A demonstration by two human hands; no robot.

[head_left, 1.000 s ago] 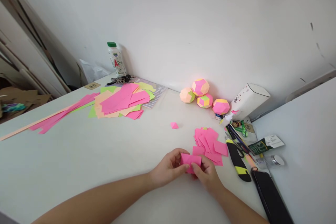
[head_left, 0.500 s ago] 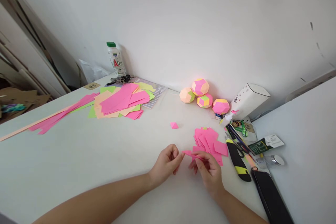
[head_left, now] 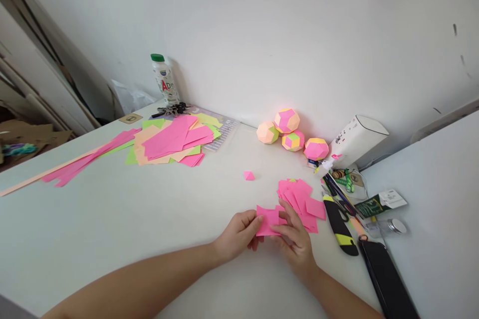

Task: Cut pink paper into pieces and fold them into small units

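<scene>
A small pink paper sheet [head_left: 267, 220] is held up flat-faced above the table, its upper edge slightly bowed. My left hand [head_left: 239, 232] pinches its left side, thumb in front and the other fingers behind. At the right side, my right hand [head_left: 297, 239] grips the sheet near its lower corner, with the upper fingers spread apart. Just beyond lies a loose pile of pink paper pieces [head_left: 299, 197], partly behind my right hand. A little folded pink paper piece [head_left: 249, 175] sits alone on the table further back.
Several multicoloured paper balls [head_left: 287, 120] rest against the wall. Left are stacked coloured sheets [head_left: 168, 142], long paper strips [head_left: 93, 157], keys [head_left: 174, 109] and a green-capped bottle [head_left: 164, 79]. On the right lie a black-and-yellow cutter [head_left: 340, 227], a black phone-like slab [head_left: 387, 279] and a clear jar [head_left: 389, 228].
The pink sheet, seen nearly edge-on before, is now turned with its face toward me. My right hand's fingers have lifted and spread; my left hand keeps its pinch.
</scene>
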